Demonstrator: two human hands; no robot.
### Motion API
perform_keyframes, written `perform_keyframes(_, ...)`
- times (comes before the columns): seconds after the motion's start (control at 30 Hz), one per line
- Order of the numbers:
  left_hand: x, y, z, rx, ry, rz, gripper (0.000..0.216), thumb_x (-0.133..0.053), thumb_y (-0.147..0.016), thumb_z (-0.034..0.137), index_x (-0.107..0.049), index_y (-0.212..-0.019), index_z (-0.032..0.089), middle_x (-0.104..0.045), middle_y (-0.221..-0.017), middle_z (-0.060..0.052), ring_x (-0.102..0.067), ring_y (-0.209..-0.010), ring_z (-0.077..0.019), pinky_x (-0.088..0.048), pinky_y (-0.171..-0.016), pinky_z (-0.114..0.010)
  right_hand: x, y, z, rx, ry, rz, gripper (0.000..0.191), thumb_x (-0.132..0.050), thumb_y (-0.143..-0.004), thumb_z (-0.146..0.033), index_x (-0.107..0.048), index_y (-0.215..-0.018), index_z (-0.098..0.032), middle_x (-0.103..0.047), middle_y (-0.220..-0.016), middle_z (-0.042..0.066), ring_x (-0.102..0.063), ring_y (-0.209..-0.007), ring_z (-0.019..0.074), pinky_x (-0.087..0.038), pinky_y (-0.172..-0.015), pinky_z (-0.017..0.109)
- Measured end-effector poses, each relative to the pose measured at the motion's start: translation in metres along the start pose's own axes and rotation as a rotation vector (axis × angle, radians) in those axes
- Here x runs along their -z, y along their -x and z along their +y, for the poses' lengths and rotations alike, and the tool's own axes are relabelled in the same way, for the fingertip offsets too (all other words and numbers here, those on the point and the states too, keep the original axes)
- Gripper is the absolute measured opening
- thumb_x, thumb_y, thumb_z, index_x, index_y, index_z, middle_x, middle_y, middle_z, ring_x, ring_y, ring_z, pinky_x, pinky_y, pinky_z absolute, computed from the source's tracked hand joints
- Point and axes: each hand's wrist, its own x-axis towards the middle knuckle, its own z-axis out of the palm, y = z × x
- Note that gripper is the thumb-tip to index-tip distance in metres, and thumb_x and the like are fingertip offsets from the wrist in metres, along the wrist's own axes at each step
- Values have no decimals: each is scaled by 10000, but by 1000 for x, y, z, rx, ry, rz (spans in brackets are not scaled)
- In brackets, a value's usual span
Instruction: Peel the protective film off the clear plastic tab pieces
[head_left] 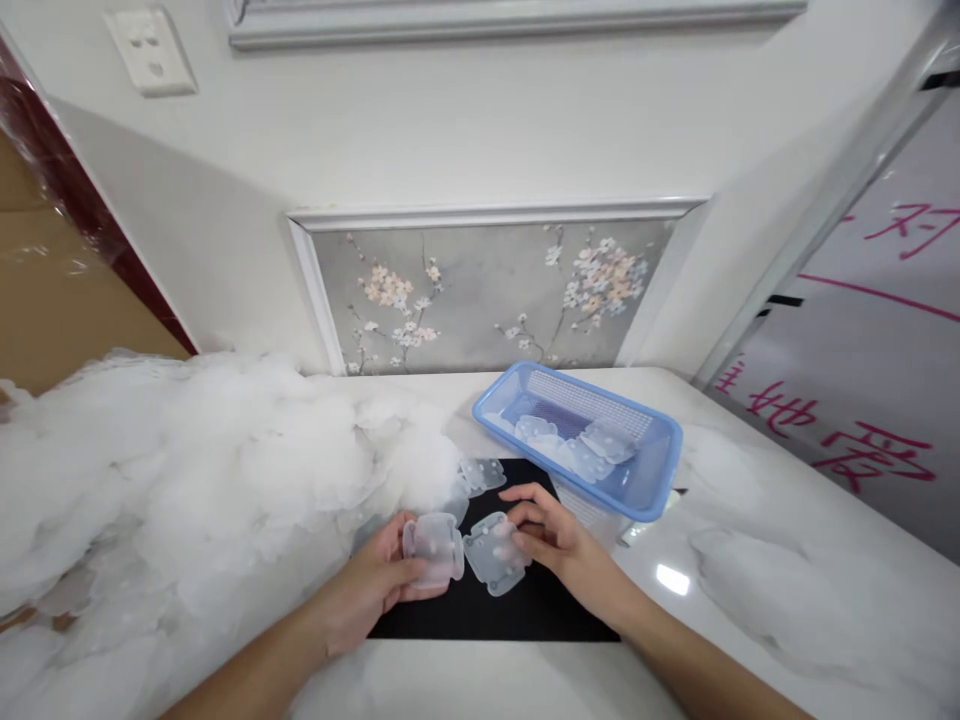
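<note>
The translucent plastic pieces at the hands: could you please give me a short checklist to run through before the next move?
1. Left hand grips a translucent plastic piece: ok.
2. Right hand rests its fingers on a second piece on the black mat: ok.
3. The two pieces joined: cannot tell.
4. Blue basket upright beside the right hand, pieces inside: ok.
5. Loose pile of pieces spreads to the mat's left edge: not ok.
</note>
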Motion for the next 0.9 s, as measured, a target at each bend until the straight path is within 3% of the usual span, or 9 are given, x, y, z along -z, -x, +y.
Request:
perform_keyframes(0.13, 1, 0, 5, 20, 24, -85, 527, -664, -697, 104, -499, -1181, 226, -628, -1145, -67, -651, -1038, -242, -467, -950, -414, 2, 1, 1, 29, 58, -29, 376, -618, -835, -483, -484, -1106, -259, -588, -890, -9, -630, -768, 177, -479, -727, 331)
perform_keyframes(0.27, 7, -1, 5, 28, 94, -170, 757, -512, -538, -19, -454, -1256, 216, -621, -1187, -73, -640, -1077, -262, -441, -987, -452, 3, 5, -2, 61, 183, -48, 324, -519, -890, -499, -537, -1090, -244, -637, -979, 42, -635, -846, 209, -485, -793, 370)
perform_keyframes(0.37, 11, -3, 3, 26, 90, -229, 854, -452, -472, -33, -443, -1285, 227, -620, -1197, -57, -617, -1119, -258, -414, -1018, -454, 4, 8, -5, 59, 235, -105, 284, -442, -929, -461, -563, -1056, -237, -682, -934, 49, -650, -845, 224, -486, -822, 399)
perform_keyframes(0.63, 13, -3, -1, 8, 49, -279, 868, -517, -521, -51, -423, -1327, 257, -604, -1227, -54, -623, -1097, -235, -413, -994, -439, 7, 9, -14, 184, 380, -128, 278, -392, -934, -294, -665, -964, -250, -670, -1037, 66, -621, -956, 262, -467, -859, 414)
perform_keyframes(0.77, 12, -4, -2, -9, 28, -287, 843, -582, -563, -52, -425, -1329, 262, -602, -1219, -54, -628, -1079, -226, -412, -995, -438, 5, 8, -16, 163, 404, -111, 297, -399, -929, -324, -687, -937, -252, -680, -984, 66, -627, -912, 269, -468, -835, 417)
perform_keyframes(0.9, 10, -2, -1, -29, 28, -309, 787, -690, -635, 18, -421, -1333, 263, -603, -1213, -62, -629, -1070, -220, -410, -1000, -445, 5, 7, -17, 122, 418, -89, 199, -501, -871, -289, -696, -890, -255, -690, -932, 56, -628, -893, 277, -466, -830, 422)
